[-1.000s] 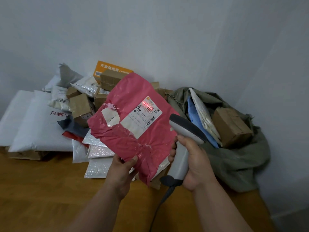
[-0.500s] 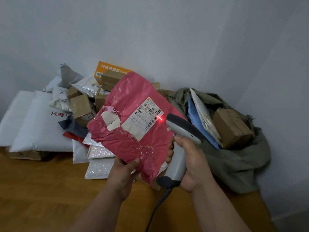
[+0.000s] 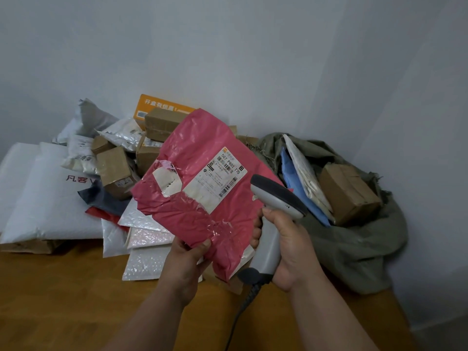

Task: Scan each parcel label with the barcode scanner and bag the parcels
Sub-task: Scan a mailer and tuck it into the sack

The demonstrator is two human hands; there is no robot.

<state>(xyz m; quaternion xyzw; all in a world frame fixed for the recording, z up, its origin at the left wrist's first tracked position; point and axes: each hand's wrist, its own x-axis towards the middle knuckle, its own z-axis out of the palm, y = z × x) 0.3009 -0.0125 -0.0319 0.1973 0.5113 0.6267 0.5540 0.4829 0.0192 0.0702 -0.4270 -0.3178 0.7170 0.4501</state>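
Note:
My left hand (image 3: pixel 186 259) pinches the lower edge of a pink plastic mailer (image 3: pixel 202 211), held up tilted with its white shipping label (image 3: pixel 217 183) facing me. My right hand (image 3: pixel 288 244) grips the handle of a grey barcode scanner (image 3: pixel 274 198), whose dark head sits just right of the label. No red light shows on the label. A dark cable (image 3: pixel 243 307) hangs from the scanner's base. At the right lies an open olive-green sack (image 3: pixel 354 252) holding a brown box (image 3: pixel 348 193), a blue mailer and a white mailer.
Behind the pink mailer a heap of parcels covers the wooden table (image 3: pixel 63 300): small brown boxes (image 3: pixel 115 171), an orange box (image 3: pixel 157 105), silver bubble mailers (image 3: pixel 147 252) and large white bags (image 3: pixel 43 198). A grey wall closes off the back and right.
The red scan light moved off the label's top and has gone out. The pink mailer has tilted and shifted slightly right; the scanner stays beside it.

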